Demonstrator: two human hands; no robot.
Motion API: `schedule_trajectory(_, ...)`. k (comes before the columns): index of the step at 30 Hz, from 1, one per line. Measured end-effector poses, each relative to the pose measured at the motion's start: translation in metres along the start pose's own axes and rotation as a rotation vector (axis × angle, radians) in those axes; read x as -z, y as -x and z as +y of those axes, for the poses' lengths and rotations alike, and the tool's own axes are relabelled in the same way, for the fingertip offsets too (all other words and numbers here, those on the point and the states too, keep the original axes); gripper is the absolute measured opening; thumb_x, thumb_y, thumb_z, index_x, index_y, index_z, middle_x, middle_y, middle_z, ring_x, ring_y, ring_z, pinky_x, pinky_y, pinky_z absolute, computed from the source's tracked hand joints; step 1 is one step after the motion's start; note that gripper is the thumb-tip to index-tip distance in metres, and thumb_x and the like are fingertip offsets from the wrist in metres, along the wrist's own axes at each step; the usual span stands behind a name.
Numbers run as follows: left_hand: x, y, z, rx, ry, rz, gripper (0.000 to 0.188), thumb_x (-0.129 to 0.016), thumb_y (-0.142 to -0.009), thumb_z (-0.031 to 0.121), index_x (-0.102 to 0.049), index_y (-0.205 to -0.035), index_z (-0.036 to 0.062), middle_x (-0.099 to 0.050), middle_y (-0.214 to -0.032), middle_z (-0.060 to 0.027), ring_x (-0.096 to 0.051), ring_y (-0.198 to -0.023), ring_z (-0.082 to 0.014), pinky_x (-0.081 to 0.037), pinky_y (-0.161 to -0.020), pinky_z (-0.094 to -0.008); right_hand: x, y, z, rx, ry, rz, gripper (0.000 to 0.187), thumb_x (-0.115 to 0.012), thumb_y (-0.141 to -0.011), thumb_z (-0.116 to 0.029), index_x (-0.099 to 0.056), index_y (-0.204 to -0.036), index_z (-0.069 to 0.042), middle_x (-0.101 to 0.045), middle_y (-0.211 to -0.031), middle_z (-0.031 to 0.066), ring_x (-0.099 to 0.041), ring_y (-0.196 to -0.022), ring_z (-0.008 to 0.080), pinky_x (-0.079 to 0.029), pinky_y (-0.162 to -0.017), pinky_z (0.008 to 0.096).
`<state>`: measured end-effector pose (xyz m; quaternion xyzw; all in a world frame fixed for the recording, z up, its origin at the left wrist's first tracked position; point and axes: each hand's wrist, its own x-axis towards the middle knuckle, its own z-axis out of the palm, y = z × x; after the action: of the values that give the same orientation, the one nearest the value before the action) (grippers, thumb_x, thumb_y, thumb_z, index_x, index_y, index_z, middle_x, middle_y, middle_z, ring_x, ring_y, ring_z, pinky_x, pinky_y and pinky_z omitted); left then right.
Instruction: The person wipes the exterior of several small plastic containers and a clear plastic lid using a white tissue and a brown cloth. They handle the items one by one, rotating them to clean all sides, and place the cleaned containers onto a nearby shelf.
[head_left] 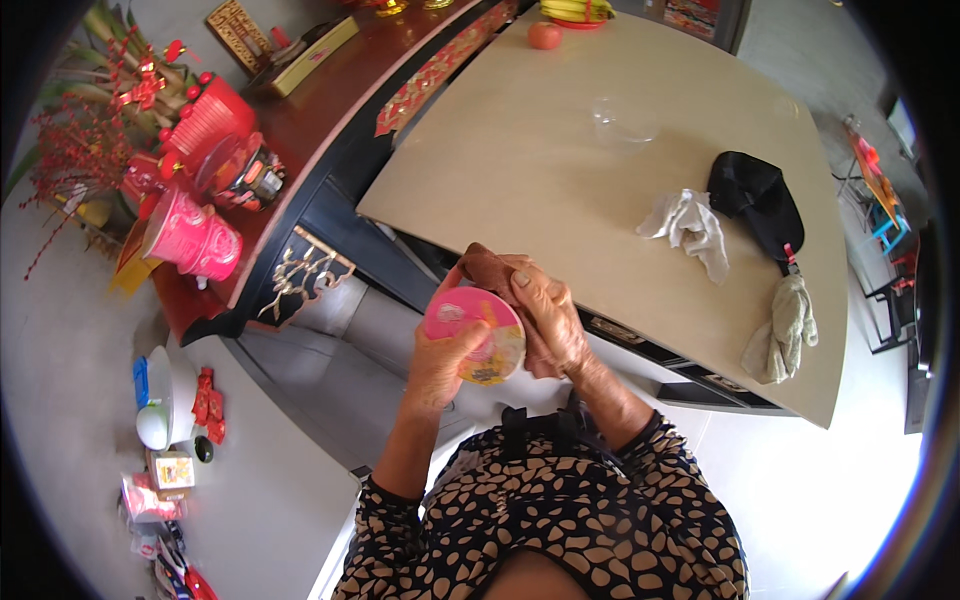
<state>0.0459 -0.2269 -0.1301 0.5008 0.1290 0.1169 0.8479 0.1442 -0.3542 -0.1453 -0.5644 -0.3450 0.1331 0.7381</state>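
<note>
- The left hand (447, 362) is curled around a round container with a pink and yellow printed lid (502, 347), thumb across the lid; the container is held up in the air, short of the counter's near edge.
- The right hand (548, 318) grips a folded brown cloth (488, 270), pressed against the container's right side.
- The step in hand looks like wiping the container's side; the next move probably calls for the left hand to turn it while the right keeps the cloth pressed on.
- Beyond them is the beige smooth-topped counter (500, 165); a wide stretch of its surface lies behind its near edge, leaving room to set the container down.
- Toward its right edge lie a grey knitted fabric piece (783, 332), a crumpled white cloth (690, 228) and a black fabric cap (757, 195), which tighten that side.
- Farther back is a transparent plastic piece (622, 128), its form unclear.
- Near the far left corner sit a round red fruit (545, 37) and yellow bananas (575, 9).
</note>
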Motion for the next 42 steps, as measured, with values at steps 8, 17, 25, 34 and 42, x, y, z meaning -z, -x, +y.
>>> schedule_trajectory(8,0.007,0.009,-0.002,-0.098,-0.318,-0.070,0.101,-0.082,-0.067,0.006,-0.020,-0.148,0.0071,-0.046,-0.131,-0.0099,-0.052,-0.115,-0.0190,-0.046,-0.096,-0.0340,0.011,-0.036,-0.016,-0.259,0.104,-0.487,0.028,-0.056,-0.092,-0.019,-0.059,-0.113,0.000,-0.063,-0.099,0.0168,-0.061,-0.092,0.0293,-0.049,-0.079,0.0348)
schedule_trajectory(17,0.027,0.006,-0.008,-0.046,0.104,0.042,0.081,-0.076,-0.073,0.005,-0.031,-0.141,0.0070,-0.060,-0.111,-0.0103,-0.061,-0.101,-0.0200,-0.052,-0.087,-0.0341,0.003,0.024,-0.015,-0.135,-0.041,-0.167,0.041,-0.047,-0.100,-0.032,-0.054,-0.126,-0.002,-0.048,-0.133,0.0153,-0.046,-0.121,0.0242,-0.041,-0.098,0.0337)
schedule_trajectory(25,0.027,0.008,-0.018,-0.033,0.227,-0.082,0.063,-0.074,-0.081,0.023,-0.044,-0.130,-0.0016,-0.058,-0.120,-0.0109,-0.059,-0.107,-0.0202,-0.049,-0.094,-0.0350,-0.019,0.047,-0.023,-0.206,-0.117,0.077,0.046,-0.045,-0.100,-0.036,-0.048,-0.131,-0.003,-0.040,-0.140,0.0146,-0.044,-0.125,0.0244,-0.033,-0.105,0.0347)
schedule_trajectory(34,0.021,0.022,-0.017,-0.084,0.294,-0.055,0.058,-0.072,-0.084,0.024,-0.046,-0.129,-0.0011,-0.057,-0.122,-0.0122,-0.057,-0.112,-0.0222,-0.048,-0.097,-0.0366,-0.024,0.022,-0.008,-0.283,-0.353,0.213,0.046,-0.044,-0.101,-0.038,-0.052,-0.126,0.000,-0.062,-0.106,0.0082,-0.054,-0.097,0.0121,-0.045,-0.087,0.0278)
schedule_trajectory(42,0.019,0.025,-0.010,-0.107,0.315,0.049,0.053,-0.045,-0.097,0.047,-0.046,-0.128,0.0036,-0.057,-0.123,-0.0128,-0.056,-0.115,-0.0226,-0.044,-0.100,-0.0403,-0.025,0.035,-0.009,-0.350,-0.394,0.112,0.044,-0.048,-0.100,-0.034,-0.050,-0.126,0.001,-0.061,-0.105,0.0078,-0.054,-0.098,0.0105,-0.045,-0.087,0.0266)
